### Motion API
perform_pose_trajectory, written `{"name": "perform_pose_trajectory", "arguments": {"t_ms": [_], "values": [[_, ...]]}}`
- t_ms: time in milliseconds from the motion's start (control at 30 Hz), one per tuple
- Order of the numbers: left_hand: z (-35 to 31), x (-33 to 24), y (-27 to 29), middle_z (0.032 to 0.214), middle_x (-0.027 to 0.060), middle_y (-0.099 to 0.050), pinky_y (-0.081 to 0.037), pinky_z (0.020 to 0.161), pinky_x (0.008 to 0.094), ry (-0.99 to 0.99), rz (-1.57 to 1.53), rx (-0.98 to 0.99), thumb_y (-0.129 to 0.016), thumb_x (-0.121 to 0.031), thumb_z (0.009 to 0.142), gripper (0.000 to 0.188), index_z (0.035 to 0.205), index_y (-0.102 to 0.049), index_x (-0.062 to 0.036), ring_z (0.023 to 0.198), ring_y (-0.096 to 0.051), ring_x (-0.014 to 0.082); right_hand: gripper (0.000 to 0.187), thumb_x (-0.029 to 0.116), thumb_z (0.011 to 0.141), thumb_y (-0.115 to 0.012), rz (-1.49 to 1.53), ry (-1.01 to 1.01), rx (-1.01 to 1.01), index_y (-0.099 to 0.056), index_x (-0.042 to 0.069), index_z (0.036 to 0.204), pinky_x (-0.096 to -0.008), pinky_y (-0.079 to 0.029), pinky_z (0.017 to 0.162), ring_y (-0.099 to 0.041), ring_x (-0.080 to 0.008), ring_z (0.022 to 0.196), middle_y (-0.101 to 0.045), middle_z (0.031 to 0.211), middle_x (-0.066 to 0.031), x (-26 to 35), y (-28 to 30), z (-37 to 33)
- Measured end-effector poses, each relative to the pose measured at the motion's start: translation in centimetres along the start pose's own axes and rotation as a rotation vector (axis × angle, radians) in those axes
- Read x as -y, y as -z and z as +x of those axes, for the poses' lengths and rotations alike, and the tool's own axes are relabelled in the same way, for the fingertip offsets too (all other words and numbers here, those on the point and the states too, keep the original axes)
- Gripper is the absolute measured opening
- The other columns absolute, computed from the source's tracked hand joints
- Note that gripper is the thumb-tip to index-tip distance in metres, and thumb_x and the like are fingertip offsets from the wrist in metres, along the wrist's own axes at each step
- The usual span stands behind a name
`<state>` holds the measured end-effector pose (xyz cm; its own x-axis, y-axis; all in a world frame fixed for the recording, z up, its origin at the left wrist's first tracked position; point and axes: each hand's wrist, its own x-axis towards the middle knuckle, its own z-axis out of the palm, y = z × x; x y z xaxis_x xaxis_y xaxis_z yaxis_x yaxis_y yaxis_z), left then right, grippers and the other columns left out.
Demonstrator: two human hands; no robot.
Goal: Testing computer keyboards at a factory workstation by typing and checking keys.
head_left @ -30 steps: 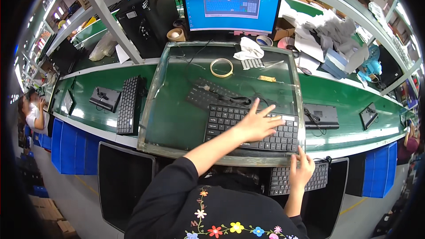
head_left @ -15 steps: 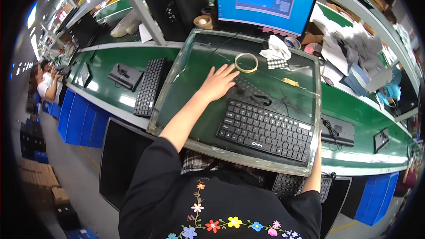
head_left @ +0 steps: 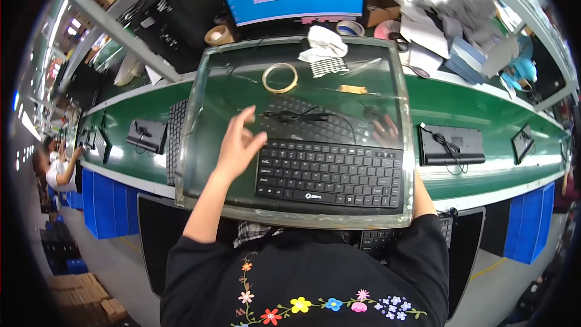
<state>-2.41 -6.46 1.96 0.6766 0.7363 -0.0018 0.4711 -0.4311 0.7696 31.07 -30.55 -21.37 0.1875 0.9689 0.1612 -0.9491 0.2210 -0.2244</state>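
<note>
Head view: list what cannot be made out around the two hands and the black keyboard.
- Right hand: seen only through the clear tray, under it; whether it grips anything cannot be told.
- Second keyboard beneath the cable: blurred by the tray and glare.
- Black keyboard: key legends too small.
- Left hand: raised, open; palm side hidden.
- Lower keyboard: mostly covered by the tray and black sleeve.

A clear tray (head_left: 196, 145) takes up the middle of the green table (head_left: 460, 109). A black keyboard (head_left: 330, 172) fills its near right; a second keyboard (head_left: 315, 121) and coiled cable (head_left: 302, 115) lie behind. Open tray floor runs along the left side. A tape ring (head_left: 279, 77) and white cloth (head_left: 324, 43) crowd the far edge.
</note>
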Motion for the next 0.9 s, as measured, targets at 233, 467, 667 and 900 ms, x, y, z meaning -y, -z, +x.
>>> {"name": "perform_pose_trajectory", "arguments": {"t_ms": [233, 467, 667, 900], "values": [[-5.2, -0.7, -0.9, 0.114, 0.0105, -0.056, -0.047, 0.092, 0.0321, 0.386, -0.751, 0.267, -0.079, 0.002, 0.063, 0.070, 0.125, -0.046, 0.0023, 0.103, -0.055, 0.0188, 0.096, 0.018, 0.076, -0.073, -0.727, 0.182, -0.429, -0.010, 0.014, 0.149, -0.0504, -0.030, 0.106, -0.036, -0.0327, 0.130, -0.027, 0.147, -0.0158, -1.5, -5.2, 3.1], [-10.4, -2.0, 2.1, 0.100, 0.0115, -0.067, -0.047, 0.069, 0.0285, -0.555, 0.531, -0.200, -0.069, -0.001, 0.063, 0.028, 0.090, -0.069, -0.0069, 0.078, -0.060, 0.0222, 0.055, 0.017, 0.078, -0.072, -1.094, -0.028, -0.652, -0.052, 0.009, 0.129, -0.0327, -0.047, 0.080, -0.054, -0.0181, 0.100, -0.057, 0.112, -0.0114, 0.7, -5.6, 0.5], [-7.5, -2.7, -1.7, 0.093, 0.0138, -0.070, -0.042, 0.049, 0.0263, -1.002, 0.195, -0.179, -0.064, -0.013, 0.070, 0.019, 0.087, -0.072, -0.0094, 0.056, -0.058, 0.0191, 0.045, 0.005, 0.080, -0.065, -1.059, 0.678, -1.109, -0.056, 0.006, 0.124, -0.0234, -0.044, 0.083, -0.059, -0.0161, 0.095, -0.059, 0.119, -0.0086, 9.7, -8.8, -13.1], [-0.6, -10.2, -11.4, 0.110, 0.0005, -0.066, -0.038, 0.048, 0.0244, -1.432, 0.291, 0.020, -0.061, -0.013, 0.068, 0.032, 0.099, -0.068, -0.0167, 0.051, -0.046, 0.0107, 0.041, 0.009, 0.093, -0.050, -0.926, 1.380, -1.099, -0.045, 0.005, 0.133, -0.0376, -0.042, 0.097, -0.055, -0.0253, 0.110, -0.055, 0.124, -0.0149, 13.2, -21.2, -31.3]]}}
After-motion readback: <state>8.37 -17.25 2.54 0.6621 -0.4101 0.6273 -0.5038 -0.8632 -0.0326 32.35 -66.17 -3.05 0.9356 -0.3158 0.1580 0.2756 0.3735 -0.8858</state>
